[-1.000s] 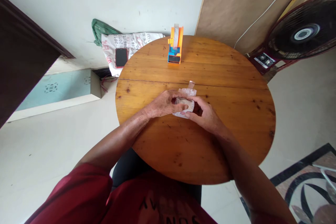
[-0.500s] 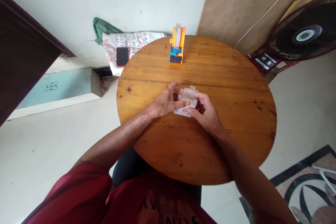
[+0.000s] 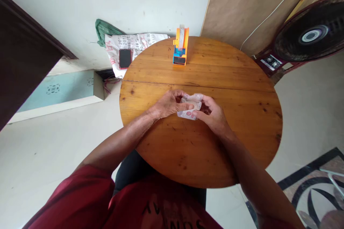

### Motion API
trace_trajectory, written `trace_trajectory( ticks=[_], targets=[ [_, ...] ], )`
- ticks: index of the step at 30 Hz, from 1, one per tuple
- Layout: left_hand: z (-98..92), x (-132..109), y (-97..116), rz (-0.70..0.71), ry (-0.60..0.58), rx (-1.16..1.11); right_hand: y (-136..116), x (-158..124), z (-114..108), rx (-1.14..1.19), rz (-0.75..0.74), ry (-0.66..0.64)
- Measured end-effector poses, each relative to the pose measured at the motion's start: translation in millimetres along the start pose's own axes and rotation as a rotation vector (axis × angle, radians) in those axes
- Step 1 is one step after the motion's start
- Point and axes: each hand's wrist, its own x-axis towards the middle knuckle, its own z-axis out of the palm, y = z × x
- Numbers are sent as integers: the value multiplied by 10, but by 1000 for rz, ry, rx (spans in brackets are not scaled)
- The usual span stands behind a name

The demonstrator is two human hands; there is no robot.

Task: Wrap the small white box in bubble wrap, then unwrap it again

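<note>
Between my hands is a small, crinkled, see-through plastic packet (image 3: 191, 115) with a reddish print near its lower edge. My left hand (image 3: 170, 103) grips its left side, the thumb lying across the front and the fingers curled at the top edge. My right hand (image 3: 213, 112) is closed on the right side, thumb in front and fingers behind. What the packet holds, if anything, I cannot make out. Both hands are over the middle of the round wooden table (image 3: 182, 150).
An orange and blue tape dispenser (image 3: 180, 46) with a roll of tape stands at the table's far side. Beyond the left edge, a dark phone (image 3: 125, 58) lies on a printed white sack (image 3: 113, 46). A large fan (image 3: 309, 35) is at the right.
My left index finger, stretched out before, has come down to the packet's top edge. The upper flap of the packet is folded down a little. The hands have otherwise hardly shifted.
</note>
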Motion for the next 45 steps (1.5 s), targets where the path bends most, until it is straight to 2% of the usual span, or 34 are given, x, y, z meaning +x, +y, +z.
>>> trace_trajectory(
  ticks=[5,12,17,25,38,45],
  targets=[
    [-3,-9,2,50,-79,-28,-7,4,-19,-35,24,11],
    [0,-52,86,22,-219,-86,-6,11,-34,-73,-2,3],
    [-17,-6,29,0,-188,-82,43,20,-40,-139,-46,55],
    [-34,26,-45,4,-142,-128,86,19,-52,-228,-147,46],
    [0,14,-61,23,-135,-135,145,7,-57,-393,-423,96],
    [-3,-6,-13,6,-177,-122,127,-11,-54,-424,-407,66]
  ],
)
